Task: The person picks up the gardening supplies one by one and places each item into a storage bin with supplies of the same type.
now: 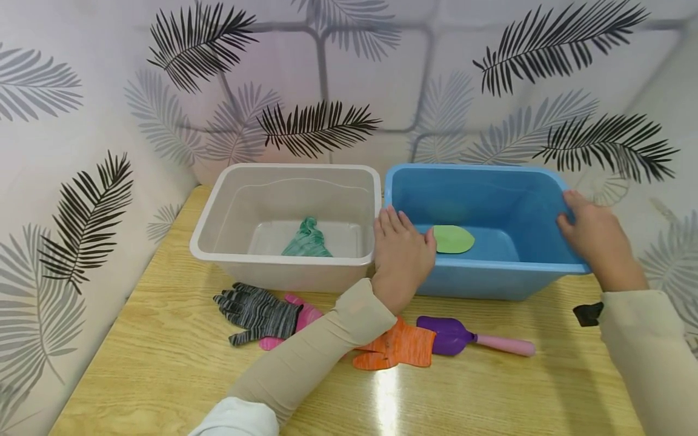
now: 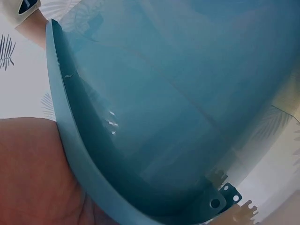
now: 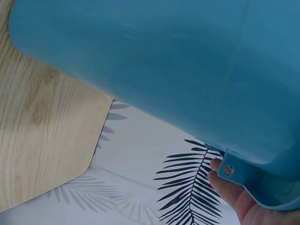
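Observation:
My left hand (image 1: 402, 257) grips the left end of the blue plastic bin (image 1: 491, 280), its thumb over the inside and its fingers at the gap beside the white bin (image 1: 289, 275). At the other end, my right hand (image 1: 598, 239) holds the right rim; in the right wrist view its fingers (image 3: 229, 192) curl under a rim tab with a hole. Inside the blue bin lies a light green, pointed flat piece (image 1: 454, 239), partly hidden behind my left thumb. A crumpled green cloth item (image 1: 308, 239) sits in the white bin.
In front of the bins lie a grey-black knit glove (image 1: 259, 312), a pink glove (image 1: 309, 316) and an orange glove (image 1: 403, 345), partly under my left forearm. Right of them is a purple trowel (image 1: 444, 335) with a pink handle. A leaf-patterned wall covering (image 1: 349, 79) stands behind.

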Available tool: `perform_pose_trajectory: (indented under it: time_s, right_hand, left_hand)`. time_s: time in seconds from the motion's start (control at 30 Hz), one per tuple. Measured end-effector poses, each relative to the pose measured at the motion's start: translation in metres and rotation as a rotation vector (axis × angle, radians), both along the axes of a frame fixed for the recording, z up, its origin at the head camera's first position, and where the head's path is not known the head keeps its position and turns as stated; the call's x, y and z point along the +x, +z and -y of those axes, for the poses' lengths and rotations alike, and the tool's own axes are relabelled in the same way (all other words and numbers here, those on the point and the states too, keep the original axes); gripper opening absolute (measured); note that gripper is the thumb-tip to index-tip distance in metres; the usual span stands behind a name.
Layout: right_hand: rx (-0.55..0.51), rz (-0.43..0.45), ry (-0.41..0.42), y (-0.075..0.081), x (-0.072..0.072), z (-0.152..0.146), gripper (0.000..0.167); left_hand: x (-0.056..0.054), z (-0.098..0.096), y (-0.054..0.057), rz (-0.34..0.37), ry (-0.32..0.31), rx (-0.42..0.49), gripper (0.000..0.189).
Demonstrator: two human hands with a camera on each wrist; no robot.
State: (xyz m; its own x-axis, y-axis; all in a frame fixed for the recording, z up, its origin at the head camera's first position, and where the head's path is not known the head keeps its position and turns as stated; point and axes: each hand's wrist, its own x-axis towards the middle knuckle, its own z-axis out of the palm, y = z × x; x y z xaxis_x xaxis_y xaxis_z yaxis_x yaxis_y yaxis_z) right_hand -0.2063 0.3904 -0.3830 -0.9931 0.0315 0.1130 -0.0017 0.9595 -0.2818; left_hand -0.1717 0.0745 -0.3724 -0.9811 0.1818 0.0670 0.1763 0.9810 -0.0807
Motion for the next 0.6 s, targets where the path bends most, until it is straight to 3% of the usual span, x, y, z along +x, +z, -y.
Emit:
perform_pose_trajectory:
  time_s: [0.6]
  right_hand:
    - [-0.011, -0.005, 0.005, 0.0037, 0.0058, 0.0087, 0.056]
  left_hand:
    - [0.0029, 0.0067, -0.0012, -0.025, -0.005, 0.025, 0.067]
